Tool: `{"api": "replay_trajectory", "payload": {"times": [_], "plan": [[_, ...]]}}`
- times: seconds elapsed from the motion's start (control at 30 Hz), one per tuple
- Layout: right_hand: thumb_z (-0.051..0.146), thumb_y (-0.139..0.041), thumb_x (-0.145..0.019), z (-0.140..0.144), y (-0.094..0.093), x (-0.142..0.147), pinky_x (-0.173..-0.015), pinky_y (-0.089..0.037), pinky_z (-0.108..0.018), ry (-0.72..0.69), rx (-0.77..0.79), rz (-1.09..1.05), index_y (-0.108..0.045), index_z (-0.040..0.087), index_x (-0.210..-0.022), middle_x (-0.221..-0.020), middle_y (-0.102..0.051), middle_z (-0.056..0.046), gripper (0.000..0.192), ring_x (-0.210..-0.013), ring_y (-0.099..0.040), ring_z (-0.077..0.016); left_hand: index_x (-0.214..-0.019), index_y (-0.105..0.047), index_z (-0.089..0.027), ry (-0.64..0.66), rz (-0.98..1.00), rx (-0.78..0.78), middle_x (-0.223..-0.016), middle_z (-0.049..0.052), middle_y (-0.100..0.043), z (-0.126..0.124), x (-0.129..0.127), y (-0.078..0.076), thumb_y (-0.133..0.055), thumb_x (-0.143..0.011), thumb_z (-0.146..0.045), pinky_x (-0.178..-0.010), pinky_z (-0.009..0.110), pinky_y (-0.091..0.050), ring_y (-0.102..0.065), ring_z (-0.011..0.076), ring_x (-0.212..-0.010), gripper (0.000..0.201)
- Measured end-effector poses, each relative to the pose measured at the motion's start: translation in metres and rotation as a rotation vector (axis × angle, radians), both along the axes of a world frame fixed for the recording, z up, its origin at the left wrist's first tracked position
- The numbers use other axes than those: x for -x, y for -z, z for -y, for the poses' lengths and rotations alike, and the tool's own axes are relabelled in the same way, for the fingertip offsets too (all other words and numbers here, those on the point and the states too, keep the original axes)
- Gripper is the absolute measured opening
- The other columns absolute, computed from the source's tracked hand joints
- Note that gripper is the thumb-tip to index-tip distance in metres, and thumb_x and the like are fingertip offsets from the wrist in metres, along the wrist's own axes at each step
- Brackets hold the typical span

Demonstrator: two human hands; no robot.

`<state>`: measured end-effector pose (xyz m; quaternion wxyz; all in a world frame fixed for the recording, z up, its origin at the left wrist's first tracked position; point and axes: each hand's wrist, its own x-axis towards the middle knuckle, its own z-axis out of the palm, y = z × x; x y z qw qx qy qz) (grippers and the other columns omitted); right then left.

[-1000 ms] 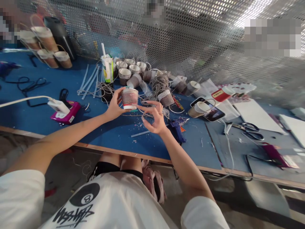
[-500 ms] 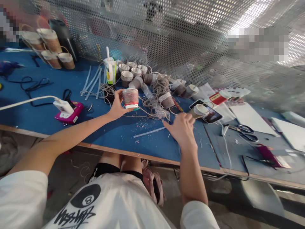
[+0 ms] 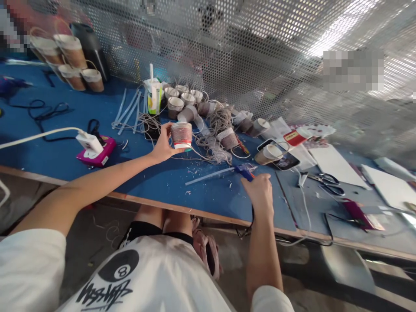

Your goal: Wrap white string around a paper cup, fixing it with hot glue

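The twine-wrapped cup (image 3: 181, 135) is held just above the blue tabletop (image 3: 65, 125), pinched at its side by the left hand (image 3: 163, 145). The right hand (image 3: 259, 192) closes round a blue glue gun (image 3: 244, 170), hiding its grip; only the nozzle end shows. Loose twine (image 3: 214, 145) lies tangled between them.

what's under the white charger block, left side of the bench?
The white charger block sits on a pink box, which lies on the blue table. Whatever lies beneath the pink box is hidden.
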<state>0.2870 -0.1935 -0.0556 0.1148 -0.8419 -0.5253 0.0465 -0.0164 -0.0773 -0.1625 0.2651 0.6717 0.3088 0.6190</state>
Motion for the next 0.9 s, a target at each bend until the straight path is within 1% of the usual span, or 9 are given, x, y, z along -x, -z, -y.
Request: {"api": "replay_trajectory", "payload": {"times": [0.1,0.17,0.23,0.3,0.4,0.5,0.6,0.77,0.9], "plan": [[0.028,-0.060,-0.082,0.006,-0.018,0.003,-0.089,-0.052,-0.048,0.135,-0.132,-0.056,-0.040,0.001,-0.123,-0.106,-0.065,-0.029,0.052,-0.107,-0.067,-0.0417,-0.130,-0.030,-0.030,-0.030,-0.003,0.006,-0.132,0.012,-0.046,-0.001,-0.001,0.003,-0.086,-0.058,-0.067,-0.108,0.054,-0.048,-0.057,0.0300,-0.124,0.099],[0.029,-0.064,-0.079,0.006,-0.031,0.004,-0.084,-0.054,-0.045,0.182,-0.374,-0.148,-0.037,0.007,-0.122,-0.099,-0.066,-0.022,0.055,-0.100,-0.068,-0.0366,-0.131,-0.030,-0.030,-0.033,-0.001,0.005,-0.132,0.011,-0.046,-0.002,-0.001,0.005,-0.086,-0.058,-0.065,-0.108,0.054,-0.047,-0.056,0.0295,-0.124,0.098],[0.031,-0.070,-0.074,0.001,-0.040,0.005,-0.067,-0.054,-0.038,0.178,-0.600,-0.354,-0.037,0.018,-0.117,-0.082,-0.065,-0.008,0.057,-0.077,-0.068,-0.0273,-0.131,-0.031,-0.031,-0.034,-0.001,0.001,-0.131,0.011,-0.046,-0.003,-0.002,0.006,-0.088,-0.058,-0.062,-0.108,0.054,-0.048,-0.057,0.0292,-0.122,0.099],[0.037,-0.071,-0.072,-0.007,-0.046,0.006,-0.047,-0.046,-0.030,0.036,-0.697,-0.658,-0.042,0.025,-0.106,-0.062,-0.054,0.005,0.047,-0.049,-0.055,-0.0175,-0.132,-0.031,-0.031,-0.041,-0.008,-0.004,-0.129,0.010,-0.047,-0.003,-0.001,0.007,-0.090,-0.057,-0.060,-0.106,0.054,-0.049,-0.058,0.0290,-0.121,0.099],[0.045,-0.067,-0.069,-0.024,-0.050,0.016,-0.033,-0.030,-0.023,-0.294,-0.588,-1.076,-0.055,0.023,-0.087,-0.048,-0.044,0.009,0.031,-0.035,-0.038,-0.0102,-0.132,-0.032,-0.032,-0.061,-0.021,-0.011,-0.129,0.009,-0.048,-0.002,-0.001,0.007,-0.089,-0.058,-0.061,-0.104,0.053,-0.050,-0.058,0.0289,-0.121,0.097],[0.040,-0.071,-0.060,-0.044,-0.048,0.033,-0.041,-0.046,-0.023,-0.440,-0.382,-1.310,-0.064,0.019,-0.080,-0.065,-0.065,0.001,0.030,-0.049,-0.057,-0.0119,-0.132,-0.032,-0.032,-0.089,-0.042,-0.018,-0.130,0.009,-0.048,0.000,0.000,0.004,-0.087,-0.060,-0.063,-0.103,0.053,-0.051,-0.058,0.0288,-0.120,0.095],[0.031,-0.071,-0.056,-0.062,-0.039,0.050,-0.052,-0.055,-0.026,-0.491,-0.286,-1.379,-0.066,0.018,-0.075,-0.078,-0.072,-0.003,0.024,-0.062,-0.065,-0.0147,-0.133,-0.033,-0.030,-0.129,-0.082,-0.016,-0.132,0.010,-0.047,0.004,0.002,0.000,-0.085,-0.062,-0.064,-0.106,0.051,-0.049,-0.056,0.0298,-0.123,0.093],[0.045,-0.068,-0.062,-0.070,-0.018,0.067,-0.027,-0.028,-0.022,-0.624,-0.094,-1.455,-0.060,0.019,-0.067,-0.050,-0.058,0.001,0.027,-0.031,-0.041,-0.0090,-0.133,-0.037,-0.027,-0.181,-0.145,0.000,-0.133,0.012,-0.047,0.008,0.004,-0.005,-0.081,-0.064,-0.068,-0.103,0.048,-0.049,-0.053,0.0309,-0.125,0.092],[0.049,-0.072,-0.070,-0.059,-0.005,0.071,-0.025,-0.022,-0.020,-0.672,-0.061,-1.402,-0.065,0.018,-0.066,-0.036,-0.044,0.006,0.032,-0.024,-0.031,-0.0064,-0.132,-0.039,-0.026,-0.184,-0.165,0.017,-0.128,0.012,-0.049,0.009,0.004,-0.005,-0.082,-0.062,-0.070,-0.100,0.046,-0.050,-0.055,0.0296,-0.120,0.093]]}}
